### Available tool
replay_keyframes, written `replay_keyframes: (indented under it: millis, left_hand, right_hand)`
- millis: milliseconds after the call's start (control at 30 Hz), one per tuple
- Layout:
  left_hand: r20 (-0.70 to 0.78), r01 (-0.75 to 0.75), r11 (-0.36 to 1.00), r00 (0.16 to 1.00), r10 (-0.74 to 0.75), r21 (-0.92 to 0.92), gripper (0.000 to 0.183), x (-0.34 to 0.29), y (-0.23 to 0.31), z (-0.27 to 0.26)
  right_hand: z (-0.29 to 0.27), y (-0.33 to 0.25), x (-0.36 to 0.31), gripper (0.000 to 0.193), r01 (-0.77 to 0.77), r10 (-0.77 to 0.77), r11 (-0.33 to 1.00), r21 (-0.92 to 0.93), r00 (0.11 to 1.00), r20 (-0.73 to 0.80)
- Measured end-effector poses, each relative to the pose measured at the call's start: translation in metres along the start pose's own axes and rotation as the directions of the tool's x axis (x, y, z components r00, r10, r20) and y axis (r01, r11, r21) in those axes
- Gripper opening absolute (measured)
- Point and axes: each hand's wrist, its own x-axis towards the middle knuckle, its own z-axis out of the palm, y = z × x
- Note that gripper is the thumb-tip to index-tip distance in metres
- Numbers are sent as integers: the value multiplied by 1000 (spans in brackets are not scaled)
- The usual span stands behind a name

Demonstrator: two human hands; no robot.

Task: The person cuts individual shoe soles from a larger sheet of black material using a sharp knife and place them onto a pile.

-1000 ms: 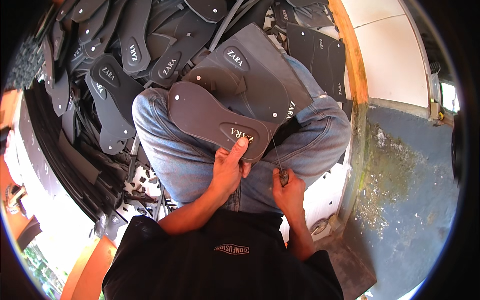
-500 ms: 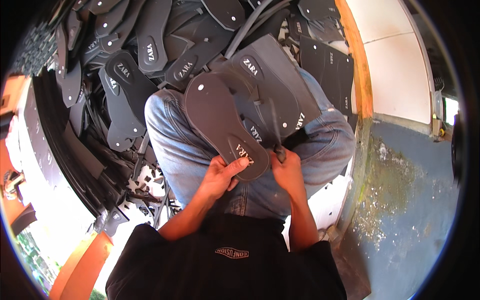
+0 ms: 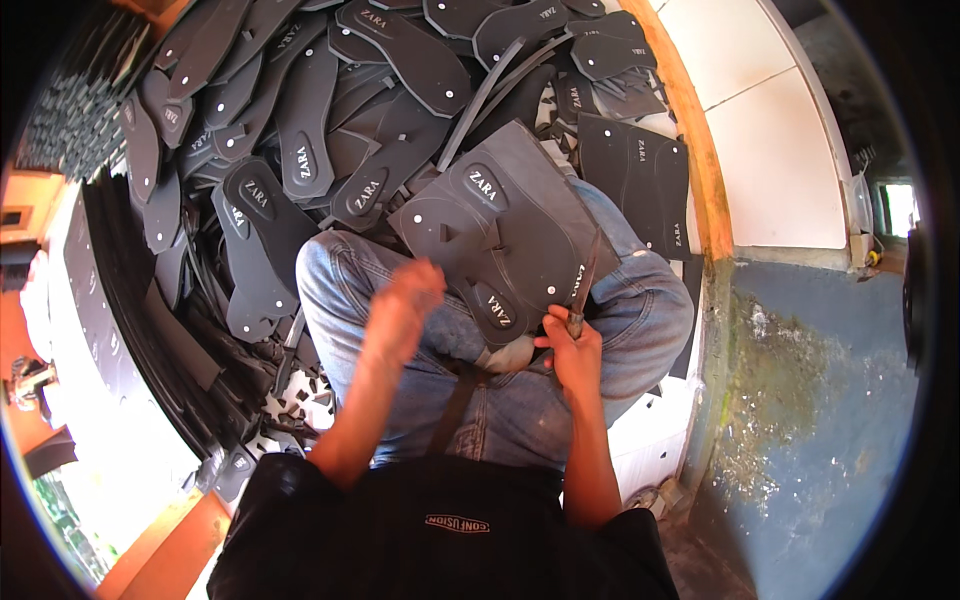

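Note:
My right hand (image 3: pixel 575 360) is closed around the handle of a knife (image 3: pixel 586 290), its narrow blade pointing away from me over the sheet's right part. A dark foam sheet (image 3: pixel 545 180) with sole outlines and raised oval pads lies across my lap. At its lower edge, a rounded sole heel with an oval pad (image 3: pixel 495 305) reaches towards me. My left hand (image 3: pixel 405 305) is smeared by motion left of the sheet, above my thigh. No sole shows in it, and its fingers cannot be made out. A dark strip (image 3: pixel 455 410) lies over my lap.
Many cut dark soles (image 3: pixel 300 150) lie heaped ahead and to the left. Another marked sheet (image 3: pixel 635 185) lies at the right, beside an orange wooden edge (image 3: pixel 715 215). Long dark offcuts (image 3: pixel 150 320) curve along the left. Small scraps (image 3: pixel 295 395) litter the white surface.
The sole my left hand held is out of it, uncovering the sheet on my lap. My left hand has moved up and left. The knife blade now points away from me. The view has tilted up.

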Motion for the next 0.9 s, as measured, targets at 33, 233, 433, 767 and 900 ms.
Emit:
replay_keyframes:
  millis: [33,233,433,767,900]
  left_hand:
    - [-76,76,996,994,-72,43,44,-21,-16,15]
    - [-19,304,946,951,-308,-113,47,-55,-37,41]
    - [-21,231,969,972,-234,-91,31,-53,-29,43]
    - [20,56,959,998,-53,-278,28,-70,9,61]
    - [-177,124,991,975,-130,-47,26,-75,-9,70]
  right_hand:
    - [-1,-1,4,23,4,-5,998,63,1000,15]
    - [3,-15,-11,13,79,-96,978,195,992,78]
    - [8,-11,-37,15,98,-124,978,187,983,136]
    - [-33,-19,-53,23,214,-230,958,189,971,68]
    - [-43,0,-71,28,167,-136,979,-118,963,235]
